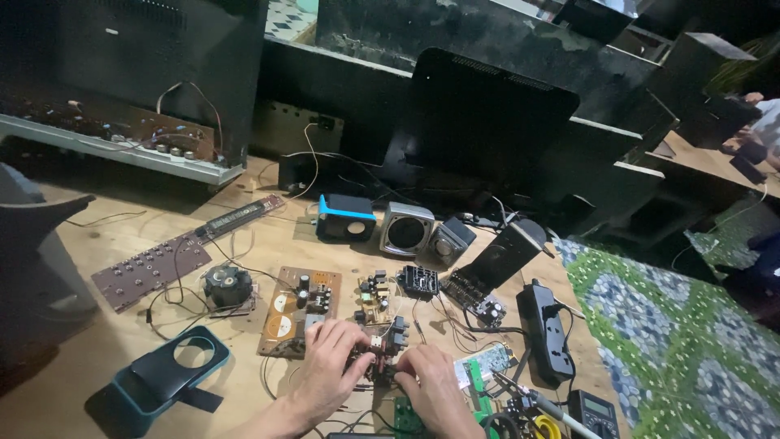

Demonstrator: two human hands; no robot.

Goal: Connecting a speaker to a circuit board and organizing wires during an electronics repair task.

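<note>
Both my hands are down at the near edge of the counter (pixel 97 244), working on one small dark circuit module (pixel 375 359) that sits right between them. My left hand (pixel 329 366) has its grip curled over the left side of the module, fingertips pressed onto the top of it. My right hand (pixel 431 382) comes in from the other side, fingers bent and pinching the module's right edge, so it's clamped between both hands. Can't really make out the parts on it, too dark and half covered by my fingers.

Just under my right hand there's a green board (pixel 404 415) poking out. Touching my left hand's far side is a brown circuit board (pixel 294 313) with big round pads and a few capacitors. Past the module there's a small board with components (pixel 374 291) and a black finned block (pixel 418 280). To the right, a black power strip (pixel 546 329), a multimeter (pixel 593 410) and a soldering iron (pixel 540 402) near the corner.

Off to the left, a teal speaker shell (pixel 166 374) lies flat, plus a long brown button board (pixel 150 268). Further back sit a blue-trimmed little speaker (pixel 345 215) and a silver one (pixel 406 229), just beside each other, with big black TV backs (pixel 487 114) behind them.
</note>
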